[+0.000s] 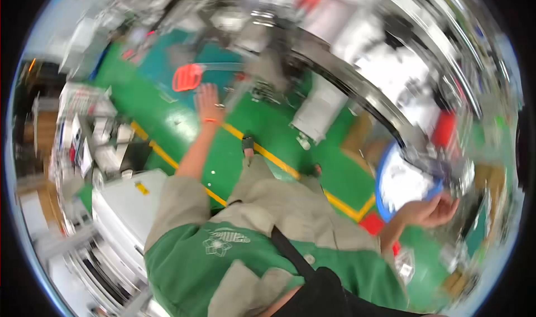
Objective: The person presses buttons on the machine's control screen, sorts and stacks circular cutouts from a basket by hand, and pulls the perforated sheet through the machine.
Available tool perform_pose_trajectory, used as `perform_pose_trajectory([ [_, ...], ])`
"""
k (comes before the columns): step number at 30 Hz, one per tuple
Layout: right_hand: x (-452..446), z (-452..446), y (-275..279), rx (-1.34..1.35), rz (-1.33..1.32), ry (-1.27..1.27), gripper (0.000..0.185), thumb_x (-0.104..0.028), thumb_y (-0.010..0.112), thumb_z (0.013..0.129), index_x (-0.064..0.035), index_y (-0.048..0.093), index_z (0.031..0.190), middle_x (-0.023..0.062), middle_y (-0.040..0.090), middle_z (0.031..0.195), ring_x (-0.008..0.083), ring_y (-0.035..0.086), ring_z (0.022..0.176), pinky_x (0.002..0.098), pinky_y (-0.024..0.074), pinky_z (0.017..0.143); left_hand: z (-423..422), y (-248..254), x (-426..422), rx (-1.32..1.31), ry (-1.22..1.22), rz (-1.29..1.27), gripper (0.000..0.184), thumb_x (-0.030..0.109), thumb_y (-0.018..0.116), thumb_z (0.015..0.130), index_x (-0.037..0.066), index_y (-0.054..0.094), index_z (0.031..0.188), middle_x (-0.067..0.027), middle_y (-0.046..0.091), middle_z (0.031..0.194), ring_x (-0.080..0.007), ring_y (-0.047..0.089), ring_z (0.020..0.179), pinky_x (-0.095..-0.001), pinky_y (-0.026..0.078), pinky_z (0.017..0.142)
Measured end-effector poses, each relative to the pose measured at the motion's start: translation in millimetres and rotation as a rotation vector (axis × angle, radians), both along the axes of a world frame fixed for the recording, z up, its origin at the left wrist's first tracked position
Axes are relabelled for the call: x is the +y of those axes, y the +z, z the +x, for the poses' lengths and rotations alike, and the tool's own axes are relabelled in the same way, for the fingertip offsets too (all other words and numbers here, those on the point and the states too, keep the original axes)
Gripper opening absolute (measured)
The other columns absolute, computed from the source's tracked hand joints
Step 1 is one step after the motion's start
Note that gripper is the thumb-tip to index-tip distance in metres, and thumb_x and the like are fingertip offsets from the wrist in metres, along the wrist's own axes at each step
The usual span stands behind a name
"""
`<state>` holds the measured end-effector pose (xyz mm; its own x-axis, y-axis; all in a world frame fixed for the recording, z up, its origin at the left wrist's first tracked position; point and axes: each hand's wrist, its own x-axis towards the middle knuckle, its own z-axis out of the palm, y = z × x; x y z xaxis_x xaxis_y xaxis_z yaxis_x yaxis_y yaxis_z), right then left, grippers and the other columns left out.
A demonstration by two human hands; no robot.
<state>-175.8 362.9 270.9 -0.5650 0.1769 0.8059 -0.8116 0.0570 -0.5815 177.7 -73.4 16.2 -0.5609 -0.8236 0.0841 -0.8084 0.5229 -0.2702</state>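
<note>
Your largest feature is the green floor [178, 116], crossed by yellow lines [277, 162]. Next, at near left, a pale boxy cabinet [120, 202]. To your right, the blue-rimmed tub [381, 188] with bright white contents, too blurred to identify. Estimate: a stiff, light shell, weight set by its load; best held at opposite sides of the rim. Your right hand [430, 210] is at its near-right edge, fingers half curled; cannot tell whether they grip anything or touch the rim. Your left hand [207, 102] reaches out to the far left, fingers extended, apparently holding nothing. Smallest: the orange-red slatted piece [187, 78], just beyond and left of those fingertips, contact not evident. Estimate: light, fairly stiff plastic, perhaps smooth; you would best pinch it by the outer edge.
</note>
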Motion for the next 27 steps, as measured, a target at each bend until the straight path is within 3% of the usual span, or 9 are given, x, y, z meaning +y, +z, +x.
perform_pose_trajectory([
  [4,-112,111,-77,-0.399,0.691,0.320,0.018,-0.005,0.055,0.084,0.0030,0.055,0.101,0.0137,0.056,0.093,0.0279,0.053,0.085,0.0377,0.0424,0.081,18,3,-27,0.213,-0.056,0.178,0.070,0.020,0.060,0.073,0.000,0.034,0.135,-0.0171,0.030,0.144,-0.0325,0.025,0.136,-0.0466,0.021,0.110],
  [6,-114,143,-177,-0.454,1.515,0.268,0.022,-0.011,0.059,0.081,-0.0019,0.059,0.102,0.0169,0.060,0.095,0.0304,0.058,0.087,0.0392,0.0444,0.080,33,16,-28,0.382,-0.164,0.252,0.070,0.022,0.062,0.072,0.007,0.036,0.136,-0.0133,0.031,0.145,-0.0303,0.026,0.136,-0.0448,0.022,0.110],
  [7,-93,152,-251,-0.410,1.387,0.667,0.028,-0.020,0.061,0.080,-0.0043,0.060,0.103,0.0168,0.061,0.098,0.0320,0.059,0.089,0.0393,0.0462,0.077,38,11,-30,0.419,-0.188,0.296,0.065,0.020,0.056,0.077,0.007,0.035,0.137,-0.0126,0.030,0.145,-0.0299,0.026,0.136,-0.0445,0.023,0.109],
  [8,-89,170,-297,-0.462,2.049,0.644,0.035,-0.028,0.061,0.081,-0.0052,0.060,0.108,0.0164,0.062,0.098,0.0338,0.060,0.089,0.0404,0.0482,0.076,40,6,-35,0.413,-0.189,0.281,0.062,0.019,0.053,0.079,0.007,0.035,0.137,-0.0120,0.029,0.146,-0.0298,0.026,0.135,-0.0443,0.022,0.110],
  [14,-207,259,-300,-0.697,1.694,1.268,0.035,-0.029,0.061,0.085,-0.0070,0.060,0.112,0.0173,0.065,0.092,0.0288,0.063,0.084,0.0402,0.0501,0.071,48,-7,-46,0.504,-0.241,0.253,0.064,0.018,0.052,0.079,0.007,0.033,0.139,-0.0132,0.027,0.147,-0.0301,0.024,0.136,-0.0446,0.019,0.111],
  [17,-283,282,-249,-1.002,1.618,0.905,0.030,-0.019,0.058,0.088,-0.0050,0.058,0.115,0.0181,0.063,0.094,0.0243,0.062,0.088,0.0368,0.0483,0.078,71,38,-66,0.692,-0.302,0.816,0.091,0.029,0.067,0.067,0.005,0.023,0.142,-0.0197,0.016,0.149,-0.0364,0.013,0.139,-0.0474,0.009,0.112],
  [21,-373,295,-249,-1.667,1.044,0.684,0.079,-0.067,0.031,0.088,-0.0169,0.013,0.147,0.0129,0.033,0.144,0.0331,0.039,0.126,0.0521,0.0352,0.097,119,80,-180,1.418,-0.258,1.060,0.030,0.015,0.064,0.072,0.008,0.061,0.102,-0.0134,0.058,0.112,-0.0336,0.049,0.116,-0.0438,0.042,0.093],
  [22,-397,302,-252,-1.719,0.888,0.633,0.080,-0.067,0.032,0.088,-0.0172,0.012,0.147,0.0132,0.032,0.144,0.0323,0.037,0.128,0.0533,0.0317,0.100,133,74,-241,1.434,-0.283,0.583,0.020,0.013,0.064,0.072,0.007,0.057,0.090,-0.0105,0.060,0.091,-0.0305,0.059,0.086,-0.0409,0.047,0.075],
  [27,-480,345,-268,-1.422,0.707,0.314,0.074,-0.052,0.034,0.095,0.0034,0.019,0.141,0.0182,0.027,0.145,0.0297,0.032,0.129,0.0340,0.0255,0.106,270,20,-512,0.849,0.348,-0.293,0.040,0.032,0.061,0.078,0.012,0.056,0.112,-0.0138,0.050,0.109,-0.0367,0.044,0.101,-0.0451,0.037,0.085],
])
